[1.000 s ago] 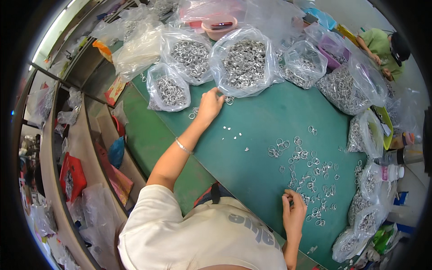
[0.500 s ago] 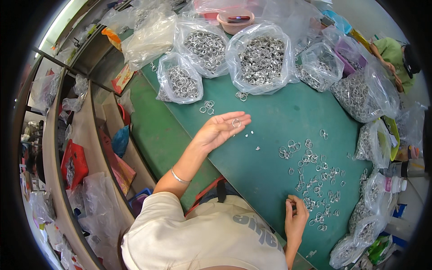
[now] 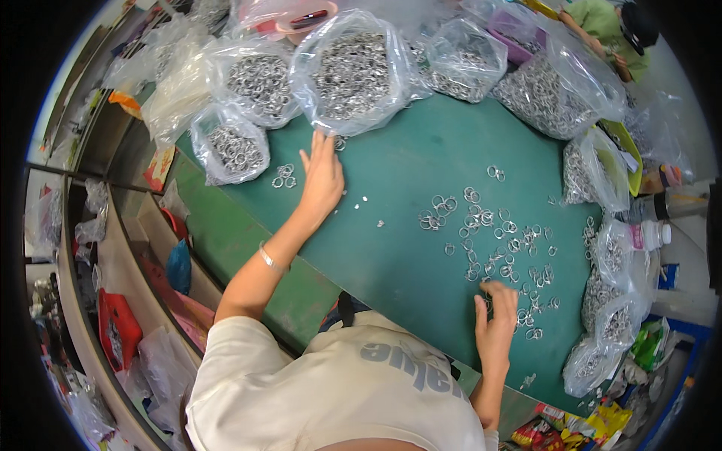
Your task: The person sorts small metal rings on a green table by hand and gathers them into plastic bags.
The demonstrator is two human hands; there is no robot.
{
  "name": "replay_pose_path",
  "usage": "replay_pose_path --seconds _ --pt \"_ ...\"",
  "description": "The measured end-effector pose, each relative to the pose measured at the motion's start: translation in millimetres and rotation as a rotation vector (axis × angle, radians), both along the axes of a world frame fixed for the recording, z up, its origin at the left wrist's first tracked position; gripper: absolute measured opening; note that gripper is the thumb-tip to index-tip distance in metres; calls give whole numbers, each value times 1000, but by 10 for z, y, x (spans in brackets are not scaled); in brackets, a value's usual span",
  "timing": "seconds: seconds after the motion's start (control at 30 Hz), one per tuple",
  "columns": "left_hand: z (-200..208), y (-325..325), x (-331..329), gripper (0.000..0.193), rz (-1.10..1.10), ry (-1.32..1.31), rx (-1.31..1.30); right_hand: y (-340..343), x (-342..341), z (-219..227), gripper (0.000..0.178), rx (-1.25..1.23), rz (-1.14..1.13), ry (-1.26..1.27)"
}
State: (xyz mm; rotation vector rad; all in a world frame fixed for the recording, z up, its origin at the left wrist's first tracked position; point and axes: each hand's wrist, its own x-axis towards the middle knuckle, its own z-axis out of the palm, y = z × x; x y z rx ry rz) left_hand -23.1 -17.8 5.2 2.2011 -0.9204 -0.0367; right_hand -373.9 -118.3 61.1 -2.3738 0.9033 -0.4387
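Note:
My left hand point(image 3: 322, 180) is stretched across the green table, fingers straight and thumb apart. Its fingertips touch the front of a large clear bag full of silver rings point(image 3: 352, 75), beside a few loose rings point(image 3: 340, 143). No ring shows in this hand; its underside is hidden. My right hand point(image 3: 496, 323) is at the near edge of a scattered spread of silver rings point(image 3: 481, 218). Its fingers are bent, the thumb is apart from them, and a ring lies in the gap; I see no grip on it.
Open clear bags of rings line the far side, including a smaller bag point(image 3: 233, 150) at the left and a bulging bag point(image 3: 549, 90) at the right. A few rings point(image 3: 284, 177) and small white bits point(image 3: 380, 223) lie on the table point(image 3: 406, 165). Shelves stand left; a person point(image 3: 613, 34) is far right.
My left hand has moved forward from over the table to the large bag; the ring seen on its fingers no longer shows. My right hand has shifted slightly into the rings. The view has turned.

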Motion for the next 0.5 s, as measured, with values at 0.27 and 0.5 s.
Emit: replay_pose_path --seconds 0.27,0.5 --pt "344 -367 -1049 56 -573 56 69 -201 406 -51 66 -192 77 270" --pt "146 -276 -1088 31 -695 118 -42 -134 192 -198 36 -187 159 203"
